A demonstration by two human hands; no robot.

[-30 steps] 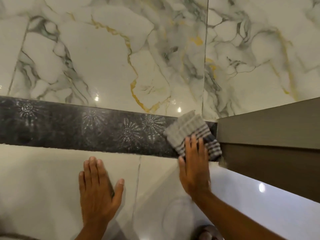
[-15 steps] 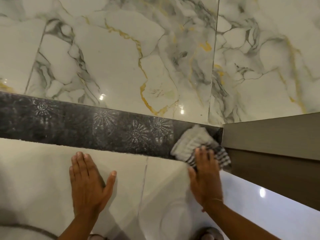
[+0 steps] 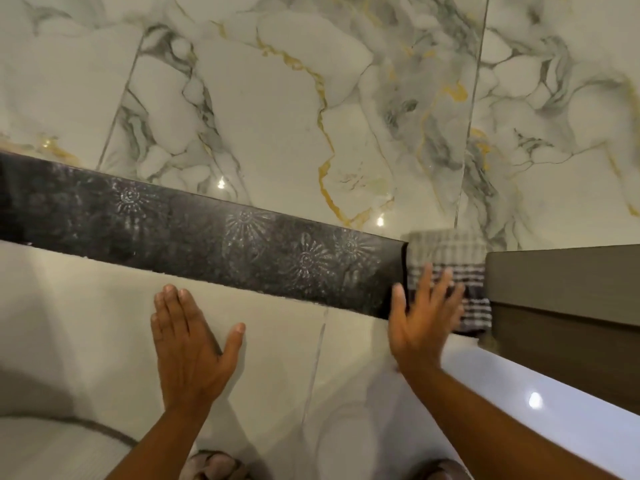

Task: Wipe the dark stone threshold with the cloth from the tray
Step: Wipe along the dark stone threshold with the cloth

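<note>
While our right hand point(image 3: 420, 323) presses flat, fingers spread, on the cloth point(image 3: 446, 258) at the dark stone threshold point(image 3: 207, 240) right end, our left hand point(image 3: 188, 344) rests open; most seems unwiped

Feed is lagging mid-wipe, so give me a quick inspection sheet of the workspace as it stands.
Surface: dark stone threshold runs across glossy marble floor; pale swirl marks show on it.
Job's things: striped cloth lies flat at the threshold's right end, against the brown door frame.
Clutter: nothing seen.
Hands: right hand flat, fingers spread on the cloth, blurred; left hand flat on the pale floor tile, empty.
Cables: nothing seen.
Surroundings: ceiling lights reflect in the floor; no tray in view.
</note>
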